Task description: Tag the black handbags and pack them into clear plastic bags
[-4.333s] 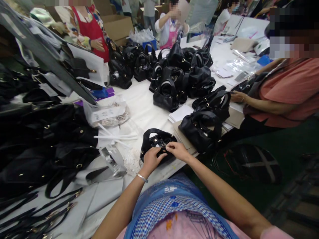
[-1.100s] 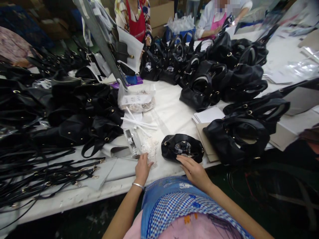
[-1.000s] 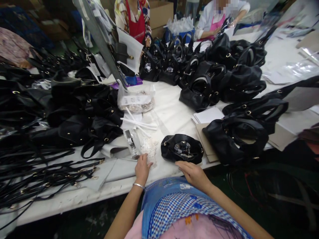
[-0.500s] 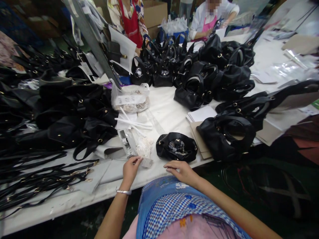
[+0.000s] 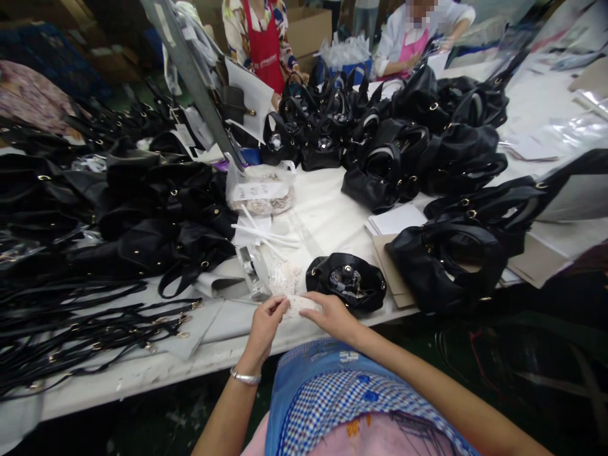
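Pinching a pale packet (image 5: 299, 306), the left hand (image 5: 266, 320) faces the half-open right hand (image 5: 335, 316). Bag (image 5: 368, 288) at two o'clock, sticks (image 5: 266, 234) at eleven.

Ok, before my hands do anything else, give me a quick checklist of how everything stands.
1. Left hand on the small pale packet: ok, fingertips pinch one end.
2. Right hand gripping the packet: cannot tell; its fingertips are at the other end, but the hold is unclear.
3. Black bag nearby, mouth open: ok, just beyond the right hand.
4. Bag free of contents: not ok, shiny clear wrapping shows in the opening.
5. White sticks away from both hands: ok, farther back on the table.
6. Packet's contents: cannot tell, too small.
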### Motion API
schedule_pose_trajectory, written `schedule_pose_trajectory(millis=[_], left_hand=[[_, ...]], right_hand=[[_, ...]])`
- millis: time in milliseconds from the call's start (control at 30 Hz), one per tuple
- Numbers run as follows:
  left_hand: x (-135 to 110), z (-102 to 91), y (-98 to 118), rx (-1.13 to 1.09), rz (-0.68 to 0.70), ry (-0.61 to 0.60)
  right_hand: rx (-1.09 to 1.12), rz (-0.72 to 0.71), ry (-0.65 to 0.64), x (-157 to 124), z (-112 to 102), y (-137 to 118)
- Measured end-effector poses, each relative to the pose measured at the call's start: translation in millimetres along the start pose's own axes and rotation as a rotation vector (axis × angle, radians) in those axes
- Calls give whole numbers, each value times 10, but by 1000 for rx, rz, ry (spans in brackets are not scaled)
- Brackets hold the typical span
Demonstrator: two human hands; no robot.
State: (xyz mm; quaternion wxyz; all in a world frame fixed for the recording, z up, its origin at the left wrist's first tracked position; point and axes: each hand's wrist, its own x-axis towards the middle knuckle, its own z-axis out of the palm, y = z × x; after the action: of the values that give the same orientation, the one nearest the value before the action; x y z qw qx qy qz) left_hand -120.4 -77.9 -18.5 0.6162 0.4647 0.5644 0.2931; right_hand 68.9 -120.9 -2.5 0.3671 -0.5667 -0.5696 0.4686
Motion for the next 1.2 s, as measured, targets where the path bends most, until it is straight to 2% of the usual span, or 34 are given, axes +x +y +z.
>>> schedule_pose_trajectory(millis=[167,233,300,467,567,667,767,900,1067,1200], left_hand=[[-158,195,92,-293,-67,-253],[-194,234,116,-321,-86,-342],[-201,234,115,-249,-68,-376],[-70,69,86,115,28,-348],[-3,-10,181,315,132,-303],[-43,76,365,474,251,-310],[-141,284,553,582,360,-353],[-213,428,716,643,431,-374],[-167,319,716,568,371,-418],[-141,301,658,529,334,-410]], right_hand=[[159,149,-35,-43,-113,-32],[247,196,-33,-79,-165,-31],[297,235,-1,-131,-217,-21],[281,261,48,-328,-368,83],[120,215,27,-459,-445,154],[-75,47,-2,-510,-444,138],[-64,-86,-43,-438,-360,11],[68,-64,-55,-315,-255,-183],[44,-20,-5,-356,-270,-208],[53,-77,50,-402,-304,-221]])
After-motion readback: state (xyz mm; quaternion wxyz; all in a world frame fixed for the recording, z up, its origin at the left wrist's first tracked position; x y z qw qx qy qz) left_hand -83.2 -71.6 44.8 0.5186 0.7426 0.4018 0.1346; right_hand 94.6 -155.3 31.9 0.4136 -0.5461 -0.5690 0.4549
